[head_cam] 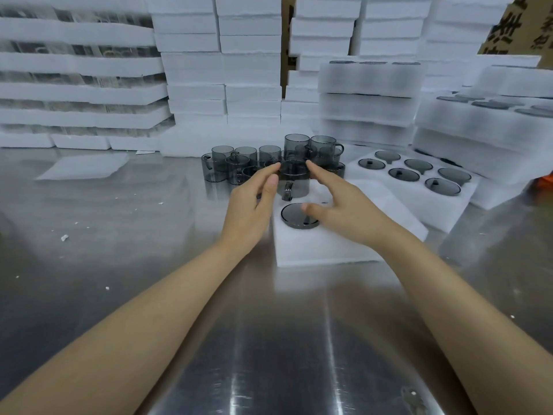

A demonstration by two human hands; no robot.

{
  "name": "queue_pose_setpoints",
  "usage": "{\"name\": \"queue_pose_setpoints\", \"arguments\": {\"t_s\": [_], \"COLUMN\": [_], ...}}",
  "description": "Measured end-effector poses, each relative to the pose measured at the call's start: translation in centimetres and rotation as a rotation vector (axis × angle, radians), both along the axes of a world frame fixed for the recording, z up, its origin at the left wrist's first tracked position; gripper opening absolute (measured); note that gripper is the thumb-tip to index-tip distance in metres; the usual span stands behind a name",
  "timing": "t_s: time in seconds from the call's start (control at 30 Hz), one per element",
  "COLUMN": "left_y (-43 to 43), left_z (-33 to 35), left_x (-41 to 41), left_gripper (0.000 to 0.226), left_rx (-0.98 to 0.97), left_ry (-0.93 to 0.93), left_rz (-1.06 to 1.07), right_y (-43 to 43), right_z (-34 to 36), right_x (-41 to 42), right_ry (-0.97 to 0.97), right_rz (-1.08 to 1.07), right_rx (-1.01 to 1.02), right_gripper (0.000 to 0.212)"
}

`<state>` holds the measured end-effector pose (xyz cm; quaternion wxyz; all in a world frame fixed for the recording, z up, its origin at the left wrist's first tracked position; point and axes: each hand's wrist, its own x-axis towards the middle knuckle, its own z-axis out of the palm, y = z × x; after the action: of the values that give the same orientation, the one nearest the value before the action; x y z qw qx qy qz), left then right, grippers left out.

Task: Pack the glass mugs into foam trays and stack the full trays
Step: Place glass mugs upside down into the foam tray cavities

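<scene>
Now the left hand [254,205] and right hand [344,208], fingers straight, touch opposite sides of an upright mug [294,178] at the far end of the tray [314,247], behind a seated mug [299,215].

The round glass mugs [239,169] are smoky translucent grey. The rectangular foam tray [314,250] and the stacked foam trays [191,64] behind are plain white. The metal tabletop [269,339] is silver-grey, streaked with pale glare. The brown cardboard box [514,25] carries black characters.
</scene>
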<state>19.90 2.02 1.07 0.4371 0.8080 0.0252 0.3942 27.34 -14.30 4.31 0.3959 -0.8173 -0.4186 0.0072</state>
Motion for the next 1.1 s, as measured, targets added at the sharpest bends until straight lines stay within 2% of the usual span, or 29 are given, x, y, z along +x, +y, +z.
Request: {"name": "queue_pose_setpoints", "arguments": {"t_s": [0.2, 0.43, 0.7, 0.87, 1.0, 1.1], "left_y": [0.0, 0.7, 0.8, 1.8, 2.2, 2.3], "left_z": [0.0, 0.1, 0.0, 0.1, 0.0, -0.2], "left_x": [-0.1, 0.1, 0.0, -0.1, 0.1, 0.5], "left_gripper": [0.042, 0.036, 0.045, 0.038, 0.022, 0.021], "left_rx": [-0.035, -0.056, -0.051, 0.092, 0.181, 0.228], "left_ry": [0.049, 0.077, 0.121, 0.174, 0.128, 0.13], "left_rz": [-0.055, -0.063, -0.103, -0.044, 0.014, 0.015], "right_y": [0.0, 0.2, 0.1, 0.4, 0.5, 0.5], "right_z": [-0.2, -0.1, 0.0, -0.2, -0.1, 0.2], "right_x": [0.2, -0.2, -0.5, -0.5, -0.5, -0.4], "right_ry": [-0.067, -0.108, -0.189, -0.198, -0.181, -0.179], "right_rz": [-0.009, -0.009, -0.02, -0.029, -0.051, -0.089], "right_rx": [-0.031, -0.055, -0.057, -0.133, -0.221, -0.303], "right_gripper": [0.067, 0.065, 0.051, 0.057, 0.055, 0.056]}}
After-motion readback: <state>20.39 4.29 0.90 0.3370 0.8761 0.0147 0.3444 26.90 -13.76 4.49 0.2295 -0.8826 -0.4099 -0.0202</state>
